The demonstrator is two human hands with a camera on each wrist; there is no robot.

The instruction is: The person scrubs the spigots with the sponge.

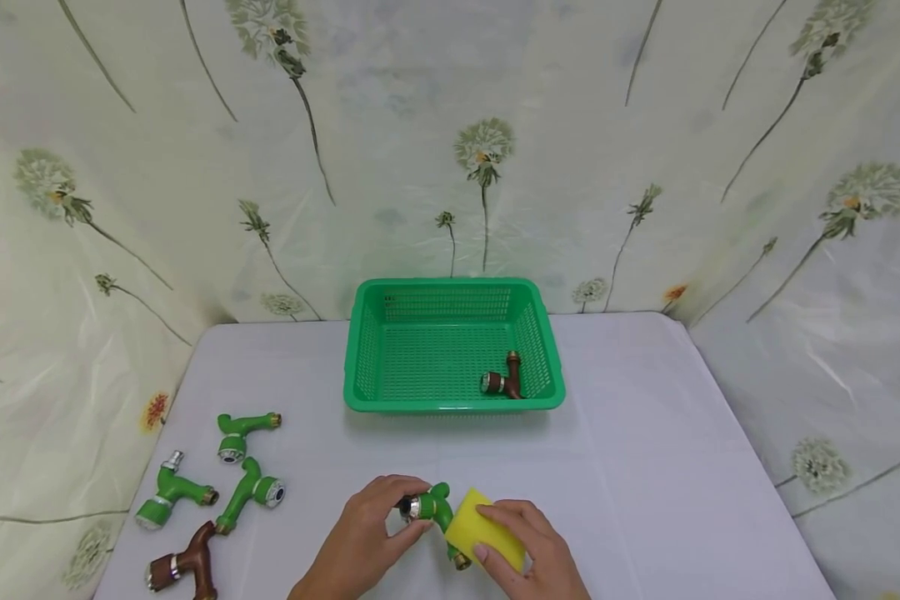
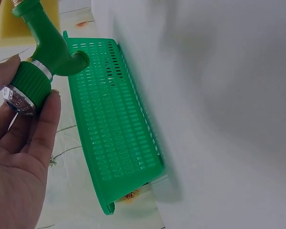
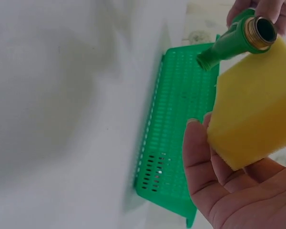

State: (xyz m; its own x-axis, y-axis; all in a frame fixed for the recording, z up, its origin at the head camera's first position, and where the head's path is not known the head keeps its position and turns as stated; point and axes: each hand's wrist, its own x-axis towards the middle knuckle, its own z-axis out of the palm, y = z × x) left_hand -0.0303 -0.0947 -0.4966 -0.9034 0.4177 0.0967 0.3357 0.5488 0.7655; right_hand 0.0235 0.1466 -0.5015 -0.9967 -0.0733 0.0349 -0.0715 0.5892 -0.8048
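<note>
My left hand (image 1: 371,533) pinches the ribbed knob of a green tap (image 1: 440,507) between thumb and fingers. In the left wrist view the knob of this tap (image 2: 32,83) has a silver end cap. A yellow sponge (image 1: 487,533) is gripped by my right hand (image 1: 536,554), its edge against the tap's body near the brass threaded end. That threaded outlet faces the camera in the right wrist view, beside the sponge (image 3: 257,100). Both hands are close together above the table's front part.
Behind the hands a green basket (image 1: 450,406) holds one brown tap (image 1: 513,379). To the left lie several taps: a green tap (image 1: 246,425), another green tap (image 1: 243,500), one with a silver nozzle (image 1: 172,490), and a brown tap (image 1: 191,562). Flowered sheeting (image 1: 420,167) surrounds the white table (image 1: 645,467).
</note>
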